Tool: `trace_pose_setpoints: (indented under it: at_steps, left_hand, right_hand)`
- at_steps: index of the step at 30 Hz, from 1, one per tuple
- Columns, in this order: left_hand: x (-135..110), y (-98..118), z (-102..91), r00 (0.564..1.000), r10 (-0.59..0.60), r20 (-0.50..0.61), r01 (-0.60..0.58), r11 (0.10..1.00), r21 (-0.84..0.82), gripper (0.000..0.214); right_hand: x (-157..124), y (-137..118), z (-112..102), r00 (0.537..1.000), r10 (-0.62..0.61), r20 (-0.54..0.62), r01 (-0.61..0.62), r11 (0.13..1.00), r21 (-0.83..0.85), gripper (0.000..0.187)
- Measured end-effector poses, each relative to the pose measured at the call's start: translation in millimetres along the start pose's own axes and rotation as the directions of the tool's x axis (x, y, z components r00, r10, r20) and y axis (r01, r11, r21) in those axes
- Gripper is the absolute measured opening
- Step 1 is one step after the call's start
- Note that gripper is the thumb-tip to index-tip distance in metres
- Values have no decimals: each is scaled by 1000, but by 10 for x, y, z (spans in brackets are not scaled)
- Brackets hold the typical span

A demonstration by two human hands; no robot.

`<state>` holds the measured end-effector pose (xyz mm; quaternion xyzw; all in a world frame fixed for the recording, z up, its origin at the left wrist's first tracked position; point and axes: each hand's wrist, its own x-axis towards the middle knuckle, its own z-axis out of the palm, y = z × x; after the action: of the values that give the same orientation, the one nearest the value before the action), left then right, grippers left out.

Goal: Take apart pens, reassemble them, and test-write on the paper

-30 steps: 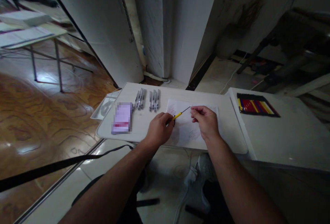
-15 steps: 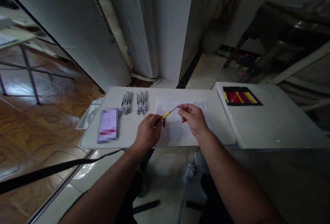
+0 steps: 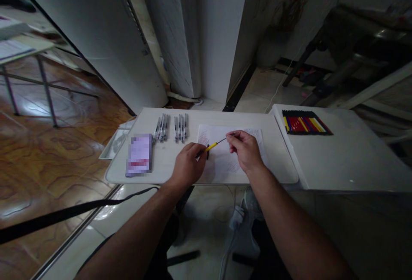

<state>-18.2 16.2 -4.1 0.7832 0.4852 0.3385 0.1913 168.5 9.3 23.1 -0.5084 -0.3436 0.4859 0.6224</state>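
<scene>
Gripping the yellow barrel (image 3: 211, 146) near its dark end, my left hand (image 3: 189, 164) is drawn narrow, thumb against curled fingers. My right hand (image 3: 247, 149) holds the outer end of the thin rod (image 3: 221, 141) in a fingertip pinch. Barrel and rod lie in one slanting line over the middle of the worktop (image 3: 281, 162), above the printed sheets (image 3: 225, 159) that reach its near edge. I cannot tell how far the rod is seated in the barrel.

Handling: I judge both parts light. The barrel is probably stiff, smooth plastic, slightly slippery; grip it well back, leaving the front end clear. The rod appears slender and easily bent. Take it by the fingertips, keep it in line with the barrel, and apply no sideways load. Moderate pressure should suffice; a hard squeeze could kink the rod.

Adjacent items: a small black piece (image 3: 207, 153) is just beside my left fingers; whether it touches them or rests on the sheets, I cannot tell. Two groups of clear pens (image 3: 162, 127) lie toward the far left corner, and a phone-like slab (image 3: 139, 155) sits toward the near left corner. Beyond the right edge, on an adjoining white surface (image 3: 347, 159), lies a row of coloured pens (image 3: 305, 124).
</scene>
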Motion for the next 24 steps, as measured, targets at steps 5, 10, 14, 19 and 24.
trace_pose_setpoints:
  at_steps: [5, 10, 14, 19, 24]
  left_hand:
    - [9, 17, -5, 1000, 11, -8, -11, 1000, 18, 12]
    - [9, 29, -30, 1000, 13, -14, -13, 1000, 27, 11]
    - [5, 29, -31, 1000, 19, -8, -19, 999, 32, 11]
    - [5, 44, -27, 1000, 21, 5, -22, 999, 39, 11]
    - [6, 73, -43, 1000, 11, -3, -10, 1000, 20, 8]
  right_hand:
    - [-45, 25, 35, 997, -10, 70, 17, 995, -100, 15]
    - [-66, 38, 39, 995, -64, 75, 79, 973, -219, 16]
    - [-58, 54, 30, 987, -146, 75, 161, 939, -302, 14]
    - [-59, 83, 28, 980, -184, 72, 197, 913, -356, 15]
    - [-54, 93, 25, 983, -174, 65, 185, 912, -365, 17]
